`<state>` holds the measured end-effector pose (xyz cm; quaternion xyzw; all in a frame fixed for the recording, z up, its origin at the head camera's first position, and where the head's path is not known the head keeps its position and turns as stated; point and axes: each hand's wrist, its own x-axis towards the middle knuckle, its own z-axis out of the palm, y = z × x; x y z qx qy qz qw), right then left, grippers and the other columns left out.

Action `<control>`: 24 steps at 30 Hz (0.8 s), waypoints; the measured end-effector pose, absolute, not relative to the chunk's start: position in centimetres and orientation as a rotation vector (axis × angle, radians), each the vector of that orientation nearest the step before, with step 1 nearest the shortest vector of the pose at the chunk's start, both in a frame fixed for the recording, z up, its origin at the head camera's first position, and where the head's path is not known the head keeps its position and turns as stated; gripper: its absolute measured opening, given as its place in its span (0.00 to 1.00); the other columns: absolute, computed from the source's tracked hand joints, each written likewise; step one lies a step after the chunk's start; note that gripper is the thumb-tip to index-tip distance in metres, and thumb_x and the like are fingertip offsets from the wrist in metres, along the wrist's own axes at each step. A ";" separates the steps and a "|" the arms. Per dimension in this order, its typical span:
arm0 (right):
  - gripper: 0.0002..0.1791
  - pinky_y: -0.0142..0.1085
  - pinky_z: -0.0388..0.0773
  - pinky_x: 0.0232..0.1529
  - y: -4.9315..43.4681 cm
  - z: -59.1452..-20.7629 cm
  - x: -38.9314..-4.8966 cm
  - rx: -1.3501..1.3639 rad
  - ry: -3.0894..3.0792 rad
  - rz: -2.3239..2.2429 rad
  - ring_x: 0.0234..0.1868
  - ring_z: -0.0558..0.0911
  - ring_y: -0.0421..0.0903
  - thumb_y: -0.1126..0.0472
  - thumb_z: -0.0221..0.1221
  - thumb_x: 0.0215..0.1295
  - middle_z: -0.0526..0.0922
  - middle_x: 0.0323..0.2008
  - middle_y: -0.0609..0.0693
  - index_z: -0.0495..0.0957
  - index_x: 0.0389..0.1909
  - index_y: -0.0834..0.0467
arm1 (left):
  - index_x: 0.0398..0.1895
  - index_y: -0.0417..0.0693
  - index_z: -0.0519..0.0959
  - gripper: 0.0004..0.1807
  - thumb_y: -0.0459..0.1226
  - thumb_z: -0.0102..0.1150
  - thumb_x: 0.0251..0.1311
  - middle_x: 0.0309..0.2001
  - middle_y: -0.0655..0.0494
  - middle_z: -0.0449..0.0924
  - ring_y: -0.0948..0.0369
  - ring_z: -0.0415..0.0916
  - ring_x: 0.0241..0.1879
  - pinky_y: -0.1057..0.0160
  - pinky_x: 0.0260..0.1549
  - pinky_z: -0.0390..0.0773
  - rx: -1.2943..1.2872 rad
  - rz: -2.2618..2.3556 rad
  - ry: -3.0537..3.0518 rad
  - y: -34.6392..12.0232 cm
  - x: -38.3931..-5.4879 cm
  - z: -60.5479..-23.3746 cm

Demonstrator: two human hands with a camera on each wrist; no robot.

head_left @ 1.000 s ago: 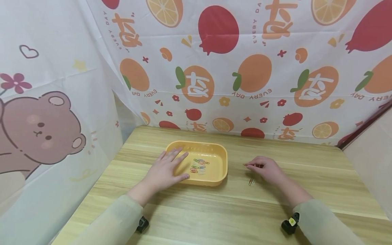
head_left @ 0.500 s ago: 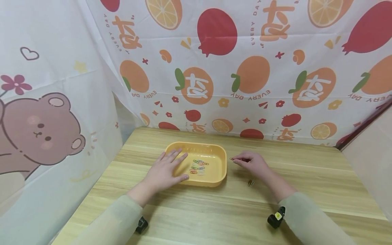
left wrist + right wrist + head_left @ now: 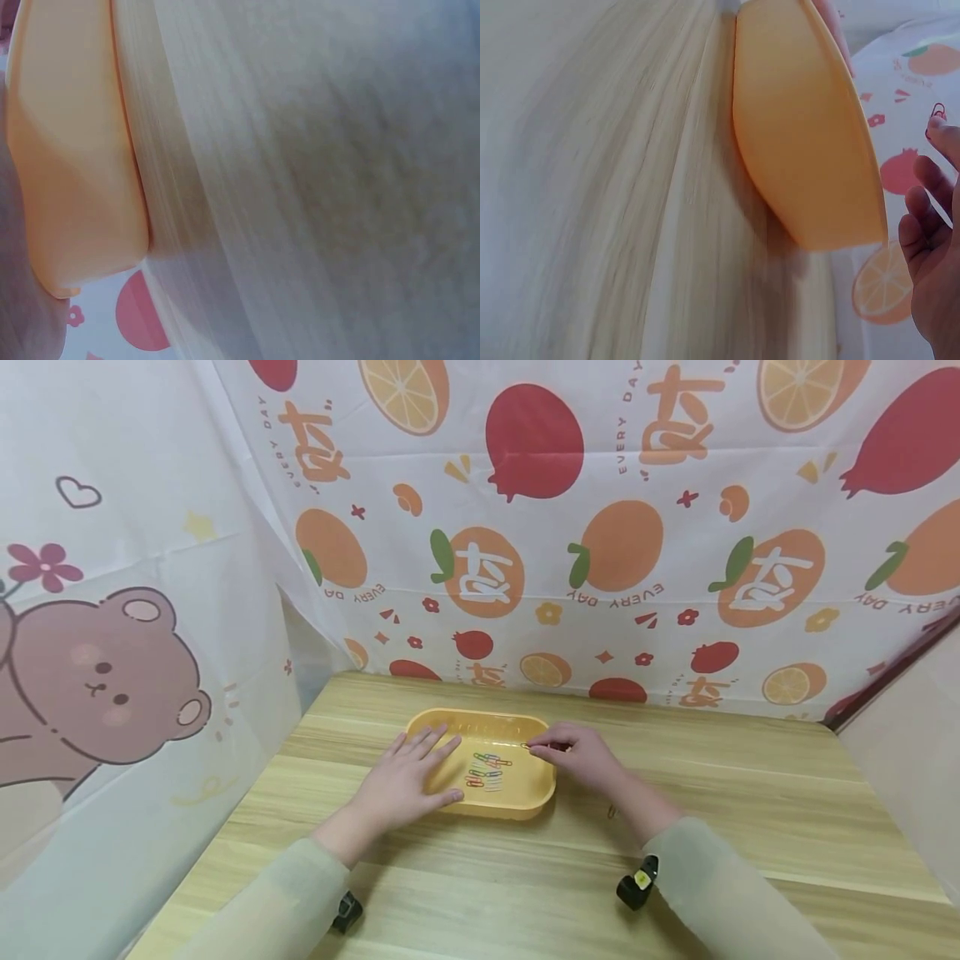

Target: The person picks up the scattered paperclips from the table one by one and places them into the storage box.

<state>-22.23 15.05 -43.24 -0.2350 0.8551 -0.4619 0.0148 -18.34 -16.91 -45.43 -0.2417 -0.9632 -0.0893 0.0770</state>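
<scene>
A yellow plastic tray (image 3: 517, 789) stands on the table, with several coloured paper clips (image 3: 491, 762) lying on its floor. My left hand (image 3: 401, 781) rests over the tray's left side, its fingers straight and spread across the rim. Over the tray's right rim, my right hand (image 3: 581, 760) pinches a paper clip (image 3: 526, 746) between thumb and fingertip. In the right wrist view this paper clip (image 3: 937, 110) looks red and sticks out past the fingertip. Another paper clip (image 3: 612, 812) lies on the table beside the right forearm, which may hide more.
The wood-grain table (image 3: 465, 877) extends around the tray. A fruit-print cloth (image 3: 555, 568) hangs behind it, and a bear-print cloth (image 3: 135, 693) hangs on the left. A camera (image 3: 637, 883) is worn on the right wrist.
My right hand has moved left with the paper clip, from the table beside the tray to over its right rim. The left hand has stayed in place.
</scene>
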 end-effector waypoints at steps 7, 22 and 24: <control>0.11 0.34 0.72 0.30 13.7 -43.3 -22.6 -0.707 2.647 -1.427 0.32 0.74 0.46 0.51 0.65 0.66 0.80 0.29 0.45 0.89 0.43 0.50 | 0.78 0.65 0.55 0.46 0.69 0.51 0.60 0.79 0.54 0.50 0.50 0.46 0.77 0.42 0.74 0.42 -0.725 -0.274 -2.885 -16.9 -18.5 -45.6; 0.06 0.34 0.75 0.32 10.6 -43.1 -23.0 -0.888 2.758 -1.099 0.32 0.75 0.41 0.56 0.65 0.66 0.82 0.31 0.37 0.89 0.40 0.50 | 0.77 0.60 0.59 0.46 0.67 0.56 0.59 0.78 0.52 0.51 0.47 0.48 0.76 0.39 0.72 0.45 -0.736 -0.280 -2.867 -16.8 -18.4 -45.3; 0.06 0.33 0.75 0.34 10.1 -43.2 -23.2 -0.931 2.771 -1.028 0.32 0.75 0.40 0.58 0.66 0.65 0.83 0.31 0.37 0.89 0.40 0.52 | 0.77 0.60 0.59 0.46 0.67 0.56 0.59 0.78 0.52 0.51 0.47 0.48 0.76 0.39 0.72 0.46 -0.736 -0.275 -2.864 -16.8 -18.4 -45.4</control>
